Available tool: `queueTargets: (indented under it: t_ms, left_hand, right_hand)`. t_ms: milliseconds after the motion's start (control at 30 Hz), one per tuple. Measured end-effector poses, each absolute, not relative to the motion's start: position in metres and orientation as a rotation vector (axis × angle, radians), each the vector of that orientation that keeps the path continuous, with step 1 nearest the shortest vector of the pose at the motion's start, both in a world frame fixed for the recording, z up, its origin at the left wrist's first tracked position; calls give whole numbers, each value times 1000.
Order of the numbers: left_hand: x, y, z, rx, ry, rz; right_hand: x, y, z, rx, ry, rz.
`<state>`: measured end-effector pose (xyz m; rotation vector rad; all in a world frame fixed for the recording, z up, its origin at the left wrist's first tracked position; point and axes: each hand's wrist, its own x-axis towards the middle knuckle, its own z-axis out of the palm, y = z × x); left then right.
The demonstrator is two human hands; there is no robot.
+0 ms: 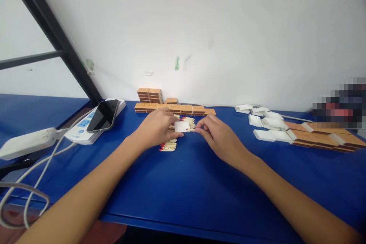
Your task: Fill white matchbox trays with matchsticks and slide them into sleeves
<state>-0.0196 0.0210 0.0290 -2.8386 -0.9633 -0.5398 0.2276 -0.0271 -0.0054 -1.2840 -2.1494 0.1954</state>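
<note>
White tray (180,126) between hands (160,126) (217,134), matchbox print (152,106) illegible

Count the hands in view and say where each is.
2: the left hand holds the left end of the small white tray; the right hand pinches matchsticks at the tray's right end. The pixelated patch at far right could hide others.

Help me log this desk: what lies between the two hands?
In the head view, a white tray and some matches lie between the left hand and the right hand.
</note>
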Motion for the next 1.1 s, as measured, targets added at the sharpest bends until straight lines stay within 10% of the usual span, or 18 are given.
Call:
queueTargets:
  t_ms: [1100]
  left_hand:
    - [-24, 25, 30, -2784, -1002, -486]
  right_hand:
    - [251, -20, -16, -1328, -2428, 289]
